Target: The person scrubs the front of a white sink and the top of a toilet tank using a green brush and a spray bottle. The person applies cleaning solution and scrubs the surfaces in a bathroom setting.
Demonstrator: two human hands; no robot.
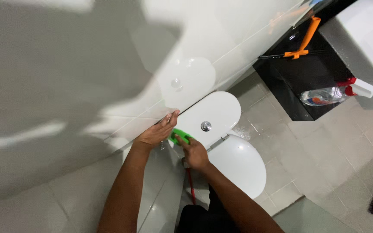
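Observation:
My left hand (157,131) rests flat, fingers together, on the left end of the white toilet cistern (214,111), against the tiled wall. My right hand (193,153) presses a green scrubber (179,136) onto the side of the cistern just below the left hand. A chrome flush button (206,126) sits in the middle of the cistern top. The closed white toilet lid (238,163) lies below and to the right of my right hand.
A clear spray bottle with a red and white trigger (334,93) lies on a black shelf (298,82) under the white basin (370,39). An orange-handled squeegee (303,41) leans there. A thin red rod (191,185) hangs beside the toilet. Grey floor tiles (333,155) surround it.

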